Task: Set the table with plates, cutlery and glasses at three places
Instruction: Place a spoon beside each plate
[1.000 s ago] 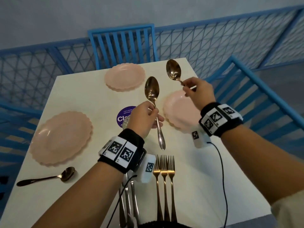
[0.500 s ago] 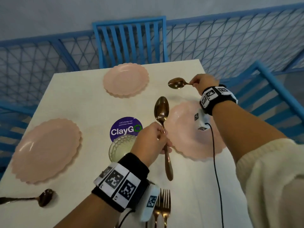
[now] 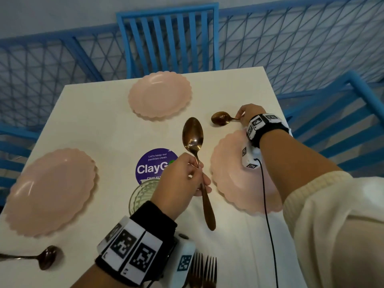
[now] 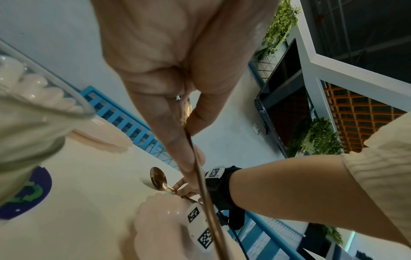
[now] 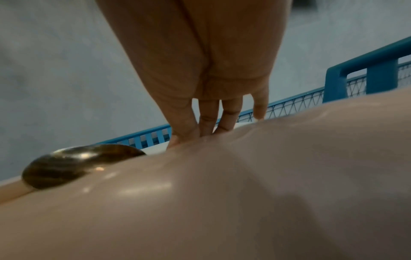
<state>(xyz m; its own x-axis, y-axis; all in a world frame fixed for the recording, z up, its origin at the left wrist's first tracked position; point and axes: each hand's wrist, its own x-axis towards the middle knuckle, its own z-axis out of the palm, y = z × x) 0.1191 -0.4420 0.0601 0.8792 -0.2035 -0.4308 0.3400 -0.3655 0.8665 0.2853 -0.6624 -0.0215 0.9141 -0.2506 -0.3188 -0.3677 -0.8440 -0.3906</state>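
Three pink scalloped plates lie on the white table (image 3: 99,125): a far plate (image 3: 159,94), a left plate (image 3: 49,190) and a right plate (image 3: 234,183). My left hand (image 3: 195,173) grips a copper spoon (image 3: 193,136) by its handle, bowl up, above the table's middle. My right hand (image 3: 242,117) pinches the handle of a second spoon (image 3: 221,118), whose bowl is down at the table just beyond the right plate. In the right wrist view that spoon bowl (image 5: 77,161) shows past the plate rim (image 5: 222,202). A ribbed glass (image 3: 141,196) stands under my left wrist.
A third spoon (image 3: 44,259) lies near the left plate's front. Fork tines (image 3: 202,269) show at the near edge. A purple sticker (image 3: 151,167) marks the table's middle. Blue chairs (image 3: 168,38) and blue mesh railing surround the table.
My right hand has carried its spoon away from me and lowered it to the table beyond the right plate. My left hand still holds its spoon upright.
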